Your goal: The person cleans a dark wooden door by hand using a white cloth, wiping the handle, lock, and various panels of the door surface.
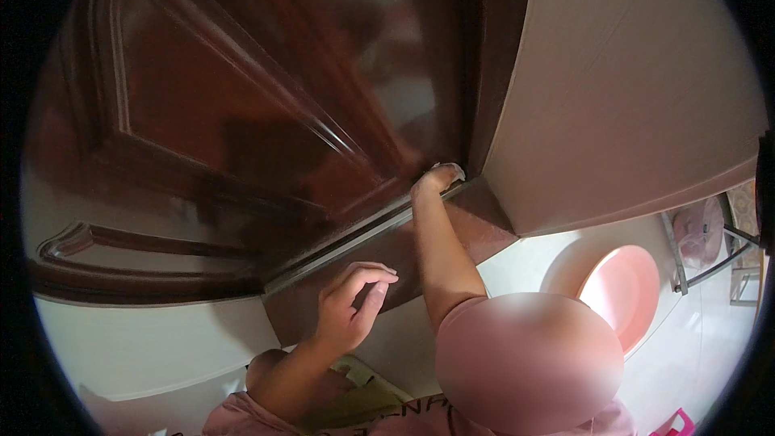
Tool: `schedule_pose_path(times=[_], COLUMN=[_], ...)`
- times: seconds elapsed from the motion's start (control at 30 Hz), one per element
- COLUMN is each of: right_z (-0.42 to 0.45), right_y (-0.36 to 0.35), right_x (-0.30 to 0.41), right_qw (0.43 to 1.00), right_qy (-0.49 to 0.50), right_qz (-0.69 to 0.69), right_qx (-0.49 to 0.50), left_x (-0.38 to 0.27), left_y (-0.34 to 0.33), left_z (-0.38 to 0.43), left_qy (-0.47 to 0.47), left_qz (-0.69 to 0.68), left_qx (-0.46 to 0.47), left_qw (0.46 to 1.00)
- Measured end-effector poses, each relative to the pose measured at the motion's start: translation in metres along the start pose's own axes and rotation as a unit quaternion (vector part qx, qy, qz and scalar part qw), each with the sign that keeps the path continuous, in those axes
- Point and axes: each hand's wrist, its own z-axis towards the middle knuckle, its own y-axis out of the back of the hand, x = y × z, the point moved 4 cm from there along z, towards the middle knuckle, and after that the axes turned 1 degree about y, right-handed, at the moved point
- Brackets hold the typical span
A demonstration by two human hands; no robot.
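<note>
My right hand (437, 180) reaches down to the lower right corner of a dark brown, glossy panelled door (200, 97). A white cloth or tissue (458, 172) shows at its fingers, pressed against the foot of the door beside the frame (493, 60). Just below run a narrow metal strip (357, 236) and a reddish-brown threshold (387, 260). My left hand (354, 306) hovers over the threshold, fingers curled loosely towards the thumb and nothing between them. A blurred patch hides part of my right upper arm and shoulder.
To the right, a plain wall (611, 91) meets the frame. A pink basin (629, 300) stands on the pale tiled floor (666, 333). Behind it is a metal-framed rack (681, 254) with a pink bundle in clear plastic (699, 230). Green cloth (375, 390) shows near my legs.
</note>
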Motion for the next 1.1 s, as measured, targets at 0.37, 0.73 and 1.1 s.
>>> schedule_pose_path(times=[0.37, 0.73, 1.1], right_z=[-0.019, -0.043, -0.014], right_y=[0.000, 0.008, -0.005], right_x=[-0.039, -0.051, -0.013], right_qw=[0.972, 0.971, 0.968], right_qy=[-0.224, -0.228, -0.208], right_qz=[0.055, 0.065, 0.039], right_qx=[0.035, 0.032, 0.135], left_x=[-0.005, -0.008, -0.001], left_y=[-0.013, -0.010, -0.014], left_z=[0.010, 0.006, -0.013], left_qy=[0.017, -0.005, 0.027], left_qz=[0.007, 0.023, -0.005], left_qx=[0.047, 0.048, 0.094], left_qw=[0.999, 0.999, 0.995])
